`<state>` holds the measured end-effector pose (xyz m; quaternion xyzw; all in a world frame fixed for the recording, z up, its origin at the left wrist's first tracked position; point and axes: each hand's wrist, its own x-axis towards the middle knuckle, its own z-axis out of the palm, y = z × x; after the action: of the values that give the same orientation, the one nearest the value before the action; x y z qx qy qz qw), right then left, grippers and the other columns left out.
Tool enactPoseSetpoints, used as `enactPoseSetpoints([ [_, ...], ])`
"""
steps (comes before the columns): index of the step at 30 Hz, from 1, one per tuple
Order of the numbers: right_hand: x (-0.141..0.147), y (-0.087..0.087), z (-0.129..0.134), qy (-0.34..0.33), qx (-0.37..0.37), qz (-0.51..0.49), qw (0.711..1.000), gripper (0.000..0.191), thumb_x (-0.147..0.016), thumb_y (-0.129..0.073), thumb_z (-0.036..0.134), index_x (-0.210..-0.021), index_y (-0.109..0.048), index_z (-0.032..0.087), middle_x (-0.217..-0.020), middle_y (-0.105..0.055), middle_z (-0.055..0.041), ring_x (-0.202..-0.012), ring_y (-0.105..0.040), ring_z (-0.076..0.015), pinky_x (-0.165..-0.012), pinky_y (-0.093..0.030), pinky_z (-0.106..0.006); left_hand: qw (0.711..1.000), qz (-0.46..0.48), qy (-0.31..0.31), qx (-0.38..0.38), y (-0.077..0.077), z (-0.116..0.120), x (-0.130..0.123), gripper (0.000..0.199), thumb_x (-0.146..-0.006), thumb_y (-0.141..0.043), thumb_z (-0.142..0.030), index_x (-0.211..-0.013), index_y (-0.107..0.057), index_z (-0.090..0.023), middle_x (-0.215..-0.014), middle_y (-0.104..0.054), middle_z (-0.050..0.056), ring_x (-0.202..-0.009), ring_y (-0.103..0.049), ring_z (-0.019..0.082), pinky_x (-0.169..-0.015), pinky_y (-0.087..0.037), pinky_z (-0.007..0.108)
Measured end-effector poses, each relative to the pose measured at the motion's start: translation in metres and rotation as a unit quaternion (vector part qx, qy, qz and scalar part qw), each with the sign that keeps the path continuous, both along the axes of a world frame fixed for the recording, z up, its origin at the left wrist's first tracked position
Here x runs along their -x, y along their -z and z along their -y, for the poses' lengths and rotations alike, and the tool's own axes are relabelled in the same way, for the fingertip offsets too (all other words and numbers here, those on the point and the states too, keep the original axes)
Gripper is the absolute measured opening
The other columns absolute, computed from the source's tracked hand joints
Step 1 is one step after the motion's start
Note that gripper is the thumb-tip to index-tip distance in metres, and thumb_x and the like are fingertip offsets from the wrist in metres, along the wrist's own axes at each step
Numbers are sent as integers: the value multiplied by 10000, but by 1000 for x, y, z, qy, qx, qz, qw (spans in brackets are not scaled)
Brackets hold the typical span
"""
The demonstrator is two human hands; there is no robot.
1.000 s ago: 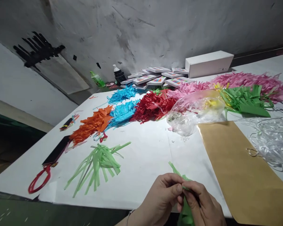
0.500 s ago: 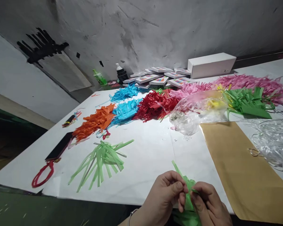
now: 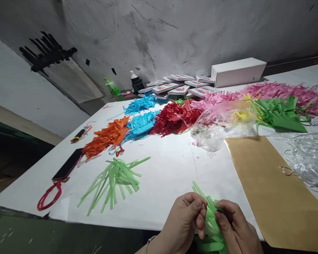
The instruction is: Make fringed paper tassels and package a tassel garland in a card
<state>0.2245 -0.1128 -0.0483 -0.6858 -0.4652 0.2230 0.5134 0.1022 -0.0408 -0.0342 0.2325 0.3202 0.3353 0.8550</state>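
Observation:
Light green paper strips (image 3: 211,225) hang between my two hands at the table's front edge, one strip pointing up and left. My left hand (image 3: 187,220), a bracelet at its wrist, is pinched at thumb and forefinger; what it grips is too small to make out. My right hand (image 3: 235,225) pinches the green strips from the right side. Another light green fringed bunch (image 3: 116,180) lies spread on the white table, left of my hands.
Orange (image 3: 106,137), blue (image 3: 141,125), red (image 3: 176,118) and pink fringed paper bundles line the table. A clear plastic bag (image 3: 219,128), a brown envelope (image 3: 275,190) and white string (image 3: 310,158) lie right. A phone (image 3: 67,165) lies left; a white box (image 3: 238,73) stands behind.
My left fingertips have shifted slightly left, a little away from the green strips. My right hand has moved slightly, and more of the strips shows between the hands.

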Motion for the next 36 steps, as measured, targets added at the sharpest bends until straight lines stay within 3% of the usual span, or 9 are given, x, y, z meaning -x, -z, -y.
enactPoseSetpoints([
  [9,0,2,-3,-22,-27,75,997,416,-1027,-362,539,-923,-662,271,-748,-707,-13,-586,-671,-164,-548,-549,-226,1000,-4,12,11,1,-1,-1,346,-738,-878,-388,-751,-669,-113,-541,-597,-31,-342,-422,19,-333,-366,126],
  [17,-1,6,-2,-31,-20,57,998,385,-1030,-380,536,-951,-656,279,-797,-721,-1,-624,-682,-164,-611,-562,-237,999,-29,-14,22,0,-2,0,359,-681,-913,-397,-750,-705,-114,-594,-629,-15,-391,-456,26,-354,-403,132],
  [25,-1,6,-1,-29,-13,54,998,384,-1027,-390,536,-952,-662,276,-817,-728,-3,-660,-692,-166,-619,-565,-236,998,-37,14,39,-1,-1,5,379,-584,-970,-342,-800,-767,-106,-608,-671,10,-420,-535,45,-411,-455,148],
  [32,-1,6,0,-46,-17,46,998,356,-1027,-412,517,-967,-658,268,-798,-721,-7,-658,-692,-170,-636,-572,-244,1000,8,14,25,4,-2,5,332,-675,-923,-363,-769,-734,-107,-587,-641,-6,-389,-484,30,-362,-416,133],
  [36,0,7,0,-48,-17,47,998,325,-1035,-413,495,-986,-653,282,-847,-721,3,-694,-692,-156,-648,-560,-229,999,20,13,34,4,-2,5,320,-672,-927,-334,-775,-710,-122,-617,-663,-1,-427,-533,46,-366,-422,125],
])
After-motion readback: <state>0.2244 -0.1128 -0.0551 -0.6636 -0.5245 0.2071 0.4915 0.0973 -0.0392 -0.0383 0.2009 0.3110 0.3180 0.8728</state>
